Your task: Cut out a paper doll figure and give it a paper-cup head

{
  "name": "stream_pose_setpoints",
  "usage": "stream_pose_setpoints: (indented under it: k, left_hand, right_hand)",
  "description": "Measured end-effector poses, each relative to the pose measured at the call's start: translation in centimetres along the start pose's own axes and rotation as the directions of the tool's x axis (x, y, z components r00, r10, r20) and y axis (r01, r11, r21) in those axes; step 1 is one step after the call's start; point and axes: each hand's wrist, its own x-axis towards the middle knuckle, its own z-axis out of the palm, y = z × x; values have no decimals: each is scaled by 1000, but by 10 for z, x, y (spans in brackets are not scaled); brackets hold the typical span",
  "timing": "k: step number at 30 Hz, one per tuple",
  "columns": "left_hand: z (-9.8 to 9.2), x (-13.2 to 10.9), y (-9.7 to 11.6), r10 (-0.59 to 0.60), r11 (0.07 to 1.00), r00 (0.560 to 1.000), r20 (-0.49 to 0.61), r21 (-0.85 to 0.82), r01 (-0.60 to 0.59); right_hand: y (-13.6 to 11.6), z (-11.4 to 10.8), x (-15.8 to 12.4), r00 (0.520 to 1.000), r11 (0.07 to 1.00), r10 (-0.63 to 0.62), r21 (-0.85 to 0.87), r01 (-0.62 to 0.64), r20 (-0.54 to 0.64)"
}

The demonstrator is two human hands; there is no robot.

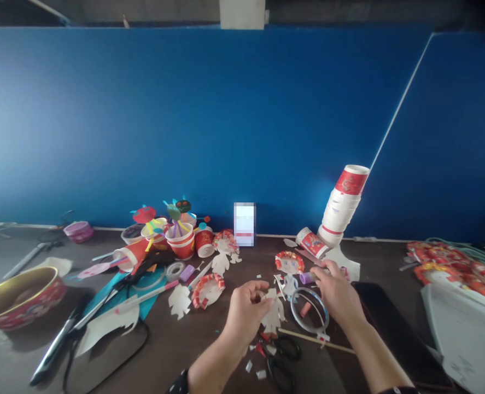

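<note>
My left hand [248, 311] is half curled above a white paper cutout [272, 314], thumb and forefinger a little apart. Whether its thumb touches the paper I cannot tell. The fingers of my right hand [337, 290] close on a short purple cylinder [307, 278], partly covered by them. Beside that cylinder lies a paper doll [290, 268] with a drawn face and a red-and-white edging. Just below is a pale ring [293, 313] around a small red roll [305, 310]. Black-handled scissors [281, 369] rest near my left wrist among paper scraps.
Stacked paper cups [340, 210] lean at the back right, with a tipped cup [313, 243] beside them. Cups with paper figures [180, 241] stand back left. A floral bowl [21, 301], a phone-like black slab [393, 323] and a thin wooden stick [336, 344] also lie about.
</note>
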Motion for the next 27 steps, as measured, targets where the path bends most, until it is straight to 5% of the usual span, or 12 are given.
stream_pose_setpoints:
  k: [10,18,21,24,27]
  left_hand:
    - [0,3,-6,-7,1000,1000,9,-8,7]
    - [2,5,-8,28,999,998,-62,-17,-29]
    - [4,2,-6,8,992,999,-35,-126,-12]
    - [5,-1,-2,25,976,999,-20,-215,-28]
    - [4,-2,-1,44,968,999,-19,-244,-48]
  right_hand:
    - [-1,9,2,999,997,-33,69,34,-9]
    - [-20,-12,0,952,925,200,366,-105,-233]
    - [-43,-22,-6,961,829,203,555,-67,-187]
    - [-66,-29,-13,965,472,257,879,-73,-58]
    - [-81,-31,-18,972,395,228,918,-33,-63]
